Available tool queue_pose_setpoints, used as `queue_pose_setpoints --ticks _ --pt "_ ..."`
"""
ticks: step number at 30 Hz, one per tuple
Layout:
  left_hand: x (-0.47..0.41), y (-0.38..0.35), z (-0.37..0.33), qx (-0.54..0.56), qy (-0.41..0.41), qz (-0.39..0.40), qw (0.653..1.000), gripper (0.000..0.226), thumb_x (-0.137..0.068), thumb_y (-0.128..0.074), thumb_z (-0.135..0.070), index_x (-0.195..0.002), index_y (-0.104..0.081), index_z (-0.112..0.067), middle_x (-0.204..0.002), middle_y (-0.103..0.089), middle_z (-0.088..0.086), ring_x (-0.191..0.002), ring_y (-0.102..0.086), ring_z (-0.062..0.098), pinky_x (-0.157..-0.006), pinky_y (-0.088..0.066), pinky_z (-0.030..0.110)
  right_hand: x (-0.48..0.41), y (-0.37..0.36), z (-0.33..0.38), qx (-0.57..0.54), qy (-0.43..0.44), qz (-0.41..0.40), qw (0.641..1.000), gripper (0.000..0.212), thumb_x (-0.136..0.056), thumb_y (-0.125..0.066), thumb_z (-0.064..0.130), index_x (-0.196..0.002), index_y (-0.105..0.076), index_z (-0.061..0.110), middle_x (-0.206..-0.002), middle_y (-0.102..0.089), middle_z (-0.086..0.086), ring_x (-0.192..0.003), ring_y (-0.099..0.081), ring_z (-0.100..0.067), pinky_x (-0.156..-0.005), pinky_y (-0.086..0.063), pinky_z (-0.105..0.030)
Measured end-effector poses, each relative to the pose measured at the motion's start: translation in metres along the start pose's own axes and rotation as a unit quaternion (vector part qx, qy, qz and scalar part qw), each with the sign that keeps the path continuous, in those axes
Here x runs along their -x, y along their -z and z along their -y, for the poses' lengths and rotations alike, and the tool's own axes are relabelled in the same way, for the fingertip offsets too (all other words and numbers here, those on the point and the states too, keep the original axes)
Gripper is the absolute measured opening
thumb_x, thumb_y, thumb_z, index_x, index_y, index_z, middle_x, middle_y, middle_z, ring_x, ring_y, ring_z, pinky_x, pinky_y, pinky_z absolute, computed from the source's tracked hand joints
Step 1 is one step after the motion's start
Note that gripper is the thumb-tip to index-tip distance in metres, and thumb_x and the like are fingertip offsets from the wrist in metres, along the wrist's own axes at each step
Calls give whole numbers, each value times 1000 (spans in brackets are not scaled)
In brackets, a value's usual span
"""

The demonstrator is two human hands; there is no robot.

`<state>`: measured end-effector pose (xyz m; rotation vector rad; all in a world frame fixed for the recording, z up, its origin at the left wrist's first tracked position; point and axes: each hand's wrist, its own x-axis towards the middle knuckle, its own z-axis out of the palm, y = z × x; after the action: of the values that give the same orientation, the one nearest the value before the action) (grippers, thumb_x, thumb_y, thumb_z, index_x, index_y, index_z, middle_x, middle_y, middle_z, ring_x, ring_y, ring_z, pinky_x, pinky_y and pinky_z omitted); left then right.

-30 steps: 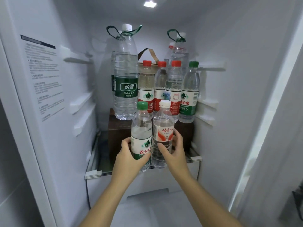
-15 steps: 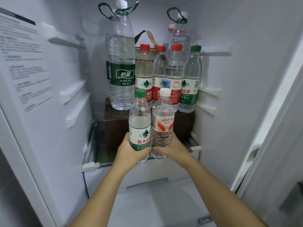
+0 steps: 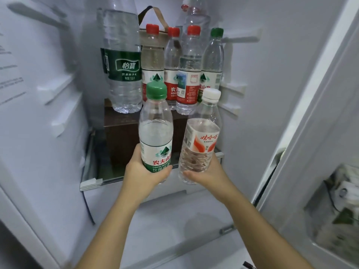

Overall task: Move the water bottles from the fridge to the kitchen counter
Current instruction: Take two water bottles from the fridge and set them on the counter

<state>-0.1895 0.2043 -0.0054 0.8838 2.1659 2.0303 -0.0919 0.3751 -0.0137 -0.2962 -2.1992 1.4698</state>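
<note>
My left hand (image 3: 144, 174) grips a green-capped water bottle (image 3: 156, 131) near its base, upright in front of the fridge shelf. My right hand (image 3: 207, 174) grips a white-capped bottle with a red and white label (image 3: 202, 133), tilted slightly right. Both bottles are lifted off the glass shelf (image 3: 91, 181). Behind them, on a dark brown box (image 3: 120, 136), stand a large green-labelled bottle (image 3: 122, 61), three red-capped bottles (image 3: 189, 68) and a green-capped bottle (image 3: 213, 61). Another large bottle (image 3: 196, 14) stands at the back, partly hidden.
White fridge walls with shelf rails (image 3: 58, 90) close in on both sides. A tan strap handle (image 3: 153, 12) shows behind the bottles. A drawer front (image 3: 174, 193) lies under the shelf. The open door's bin (image 3: 342, 206) at the right holds packets.
Both hands have lifted their bottles off the shelf and pulled them toward me and apart. The view has closed in on the fridge and shifted right.
</note>
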Motion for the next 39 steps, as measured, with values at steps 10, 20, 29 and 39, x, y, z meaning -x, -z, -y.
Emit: queue_pose_setpoints --ticks 10,20,29,39 --pt "103 -33 6 -18 27 18 999 58 -64 -87 -8 -105 -54 -31 -91 -67 -26 -84 -64 -5 -67 -54 24 124 23 -9 -27 -50 -35 998 80 -66 -84 25 -135 -44 30 -119 -66 11 -112 -64 -3 -95 -53 -23" --pt "231 -74 -27 -23 77 42 996 51 -63 -87 -12 -97 -54 -30 -84 -70 -14 -77 -66 6 -65 -53 29 267 69 -9 -21 -82 -51 995 71 -69 -80 16 -131 -46 23 -117 -66 3 -112 -65 -13 -97 -52 -40" --pt "305 -125 -72 9 74 161 984 55 -65 -86 -15 -101 -53 -40 -88 -69 -23 -80 -64 -7 -65 -47 21 376 121 6 12 -98 -167 981 62 -74 -79 2 -126 -51 18 -111 -70 1 -106 -68 -15 -90 -57 -38" --pt "315 -204 -104 82 -54 380 920 50 -66 -85 -5 -102 -57 -24 -89 -67 -20 -84 -65 0 -63 -49 10 458 162 32 65 -151 -393 905 52 -73 -76 -4 -114 -49 11 -95 -63 -15 -80 -63 -16 -68 -57 -31"
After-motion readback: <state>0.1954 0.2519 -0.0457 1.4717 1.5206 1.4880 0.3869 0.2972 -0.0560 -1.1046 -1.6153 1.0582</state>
